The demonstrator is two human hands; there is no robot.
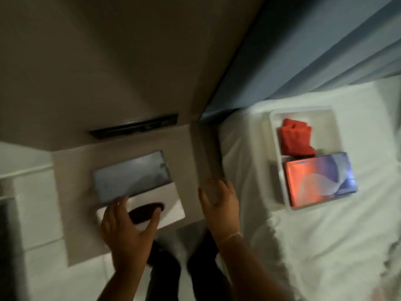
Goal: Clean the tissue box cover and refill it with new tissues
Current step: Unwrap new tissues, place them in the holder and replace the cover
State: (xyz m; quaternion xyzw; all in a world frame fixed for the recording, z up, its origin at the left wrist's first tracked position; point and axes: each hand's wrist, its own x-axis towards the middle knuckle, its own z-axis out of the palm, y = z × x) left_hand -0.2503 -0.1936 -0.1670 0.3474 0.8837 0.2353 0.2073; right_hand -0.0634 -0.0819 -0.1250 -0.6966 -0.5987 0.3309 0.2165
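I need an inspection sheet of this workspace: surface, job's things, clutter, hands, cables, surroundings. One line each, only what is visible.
Surface: beige bedside table, beside a bed with a white sheet.
Job's things: white tissue box cover with dark oval slot, on the table; orange-and-blue tissue pack and red cloth in a white tray on the bed.
Clutter: grey tablet-like device behind the cover.
Hands: left hand spread open over the cover; right hand open, empty, at the table's edge.
Cables: nothing seen.
Surroundings: beige wall with dark fitting; blue headboard. Picture blurred.
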